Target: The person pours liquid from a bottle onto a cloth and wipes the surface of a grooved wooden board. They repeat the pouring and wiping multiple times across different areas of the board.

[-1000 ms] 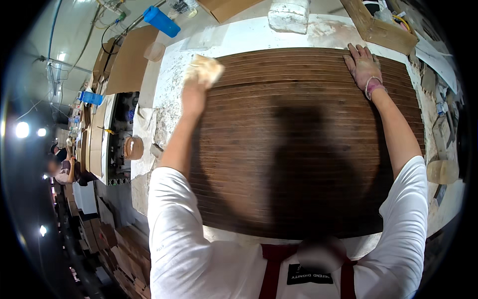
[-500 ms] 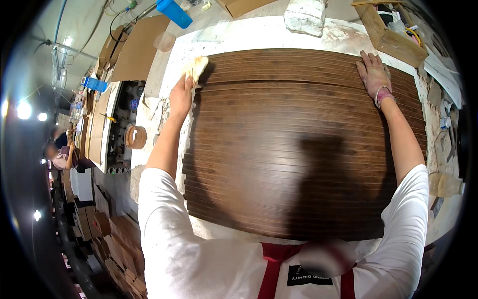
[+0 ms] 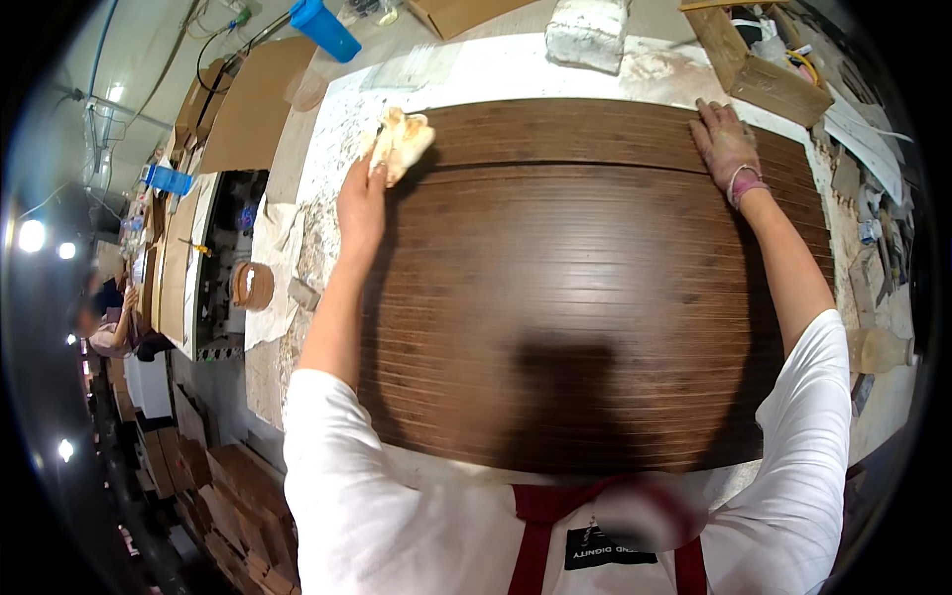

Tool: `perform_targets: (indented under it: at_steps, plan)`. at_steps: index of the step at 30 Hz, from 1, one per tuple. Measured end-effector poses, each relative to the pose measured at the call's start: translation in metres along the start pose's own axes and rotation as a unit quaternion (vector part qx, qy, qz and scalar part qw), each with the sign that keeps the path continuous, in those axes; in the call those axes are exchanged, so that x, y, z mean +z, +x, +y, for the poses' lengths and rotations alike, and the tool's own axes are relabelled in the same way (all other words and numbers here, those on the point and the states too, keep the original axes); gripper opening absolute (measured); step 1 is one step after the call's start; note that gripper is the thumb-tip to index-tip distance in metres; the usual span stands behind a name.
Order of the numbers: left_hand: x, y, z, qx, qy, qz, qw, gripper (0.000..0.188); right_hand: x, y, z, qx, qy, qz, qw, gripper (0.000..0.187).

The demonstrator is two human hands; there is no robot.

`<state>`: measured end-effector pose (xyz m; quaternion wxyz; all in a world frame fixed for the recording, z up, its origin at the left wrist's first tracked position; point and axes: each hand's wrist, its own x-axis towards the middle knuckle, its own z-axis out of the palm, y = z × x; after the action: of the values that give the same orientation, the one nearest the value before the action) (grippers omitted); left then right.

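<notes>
A wide panel of dark brown wood slats (image 3: 585,248) lies flat before me, with one broader gap running across its far part. At its far left corner, my left hand (image 3: 363,203) is closed on a crumpled cream cloth (image 3: 402,144), raised a little over the panel's edge. My right hand (image 3: 727,154), in a thin stained glove with a pink cuff, lies flat on the slats near the far right corner. Its fingers are stretched toward the far edge. My shadow falls over the near part of the panel.
The panel rests on a paint-spattered white work surface (image 3: 347,124). Beyond it stand a blue container (image 3: 325,30), a whitish wrapped block (image 3: 587,35) and a wooden box of odds and ends (image 3: 759,69). A brown tub (image 3: 252,286) sits at left, a cloudy bottle (image 3: 881,350) at right. Another person (image 3: 111,327) works far left.
My left hand has lifted the cloth, which now shows more of its crumpled folds. My right hand stays on the panel's far right. The whole view has shifted slightly.
</notes>
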<state>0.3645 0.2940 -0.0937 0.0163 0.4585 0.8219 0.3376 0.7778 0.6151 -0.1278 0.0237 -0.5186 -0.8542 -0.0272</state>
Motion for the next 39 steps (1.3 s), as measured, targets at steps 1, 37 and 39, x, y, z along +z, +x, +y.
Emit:
perform_targets:
  at_steps: [1, 37, 39]
  plan:
    - [0.006, -0.005, 0.039, 0.048, 0.023, 0.026, 0.998, 0.04, -0.004, -0.002, -0.003, 0.002, -0.003, -0.015, 1.0, 0.062]
    - [0.11, 0.134, 0.167, 0.207, -0.021, -0.053, 0.977, 0.079, -0.015, -0.008, -0.082, -0.056, 0.059, 0.055, 0.995, 0.07]
    - [0.178, 0.179, 0.19, 0.174, -0.058, -0.005, 0.983, 0.1, -0.006, -0.004, -0.082, -0.055, 0.064, 0.069, 0.994, 0.071]
